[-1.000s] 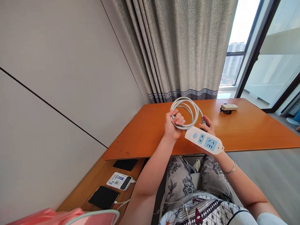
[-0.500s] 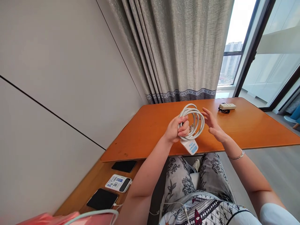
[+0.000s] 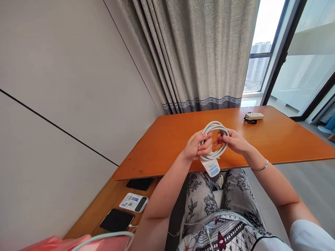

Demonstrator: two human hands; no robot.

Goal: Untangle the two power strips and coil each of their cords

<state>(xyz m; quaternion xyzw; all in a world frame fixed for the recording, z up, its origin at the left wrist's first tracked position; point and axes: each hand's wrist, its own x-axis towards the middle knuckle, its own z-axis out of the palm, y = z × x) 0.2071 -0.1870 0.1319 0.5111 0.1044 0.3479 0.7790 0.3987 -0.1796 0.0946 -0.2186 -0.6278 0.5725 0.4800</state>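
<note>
A white power strip (image 3: 211, 166) with blue sockets hangs below its own grey-white cable, which is wound into a coil (image 3: 216, 128). My left hand (image 3: 196, 146) is closed round the left side of the coil, just above the strip. My right hand (image 3: 232, 140) is closed on the right side of the same coil, fingers pinching the loops. Both hands are held over the near edge of the orange wooden table (image 3: 172, 139).
A second, beige power strip (image 3: 254, 116) with a dark cord lies at the table's far right. On a lower wooden ledge at left lie two dark phones (image 3: 139, 183) (image 3: 116, 220) and a white device (image 3: 133, 202). Grey curtains (image 3: 199, 55) hang behind the table; a window is at right.
The right hand let go of the power strip, which dropped to hang below the coil, then closed on the coil's right side. The coil turned more upright in my left hand.
</note>
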